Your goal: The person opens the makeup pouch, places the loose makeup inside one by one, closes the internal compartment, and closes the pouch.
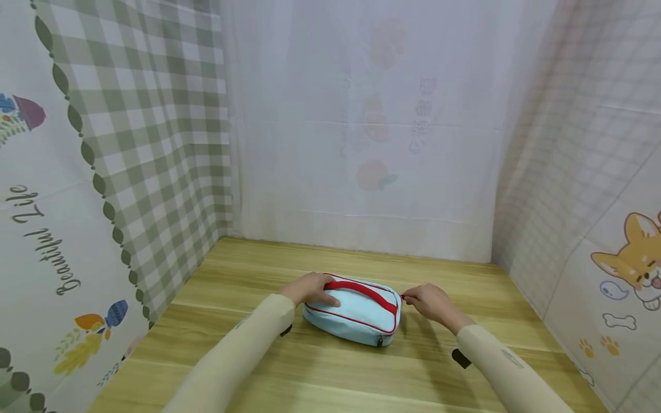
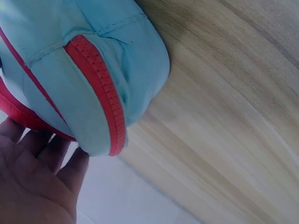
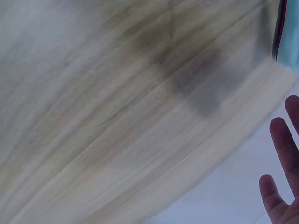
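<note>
A light blue zip pouch [image 1: 351, 312] with red piping and a red carry strap [image 1: 364, 289] lies on the wooden table. My left hand [image 1: 311, 288] grips its left end, thumb on the top face and fingers towards the far edge. In the left wrist view, the fingers of that hand [image 2: 39, 172] lie against the pouch [image 2: 93, 116], beside a red zipper [image 2: 100, 88]. At the pouch's right end, my right hand [image 1: 430, 302] pinches a small red tab [image 1: 403, 296]. The right wrist view shows several outstretched fingers [image 3: 282, 144] below the pouch's corner [image 3: 289, 49].
Wood-grain table [image 1: 248, 367] surrounds the pouch. A white curtain [image 1: 310, 172] hangs along the back edge, a green checked cloth [image 1: 155, 115] on the left, and a cloth with a cartoon dog [image 1: 640, 258] on the right. A dark zipper pull [image 1: 380, 341] hangs at the pouch's front corner.
</note>
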The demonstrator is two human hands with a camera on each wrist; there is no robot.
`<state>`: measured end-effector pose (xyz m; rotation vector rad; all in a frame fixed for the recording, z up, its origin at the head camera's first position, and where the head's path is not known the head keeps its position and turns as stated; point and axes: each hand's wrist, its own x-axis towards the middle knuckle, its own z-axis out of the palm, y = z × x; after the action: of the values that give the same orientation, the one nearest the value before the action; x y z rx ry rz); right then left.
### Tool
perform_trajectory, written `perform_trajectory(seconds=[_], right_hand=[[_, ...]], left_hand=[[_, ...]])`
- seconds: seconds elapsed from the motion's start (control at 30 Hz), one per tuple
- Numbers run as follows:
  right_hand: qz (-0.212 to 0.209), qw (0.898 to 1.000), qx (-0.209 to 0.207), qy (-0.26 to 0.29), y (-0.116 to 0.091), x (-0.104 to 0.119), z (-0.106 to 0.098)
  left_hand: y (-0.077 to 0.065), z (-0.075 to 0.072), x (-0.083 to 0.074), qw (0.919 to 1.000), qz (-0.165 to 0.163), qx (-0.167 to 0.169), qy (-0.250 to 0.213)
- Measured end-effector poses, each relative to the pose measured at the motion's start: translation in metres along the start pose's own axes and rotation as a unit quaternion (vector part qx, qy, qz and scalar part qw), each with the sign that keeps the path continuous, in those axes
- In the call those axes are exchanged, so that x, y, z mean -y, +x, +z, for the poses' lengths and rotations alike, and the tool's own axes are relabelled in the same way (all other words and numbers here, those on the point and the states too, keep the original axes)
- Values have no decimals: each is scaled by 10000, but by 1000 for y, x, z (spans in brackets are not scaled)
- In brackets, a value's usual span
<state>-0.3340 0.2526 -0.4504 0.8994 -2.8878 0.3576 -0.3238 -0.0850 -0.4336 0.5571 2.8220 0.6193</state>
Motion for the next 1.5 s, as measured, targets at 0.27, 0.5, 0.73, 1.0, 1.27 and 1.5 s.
perform_trajectory(seconds=[0.27, 0.5, 0.73, 1.0, 1.27, 1.5], right_hand=[[-288, 9995, -127, 76, -18, -2, -1], [-605, 9978, -146, 240, -36, 2, -1], [-690, 9971, -203, 241, -51, 12, -1], [-1115, 9920, -248, 536, -65, 33, 5], [-1100, 9890, -445, 878, -73, 61, 14], [-1298, 9849, -920, 676, -68, 83, 26]], left_hand=[[1, 3, 0, 9999, -126, -21, 48], [-1, 4, -2, 9999, -87, -63, 22], [-8, 0, -10, 9999, -139, -56, -85], [-7, 1, -8, 9996, -246, -59, -104], [-8, 0, -7, 9995, -316, -75, -7], [-5, 1, -8, 9991, -401, -113, -87]])
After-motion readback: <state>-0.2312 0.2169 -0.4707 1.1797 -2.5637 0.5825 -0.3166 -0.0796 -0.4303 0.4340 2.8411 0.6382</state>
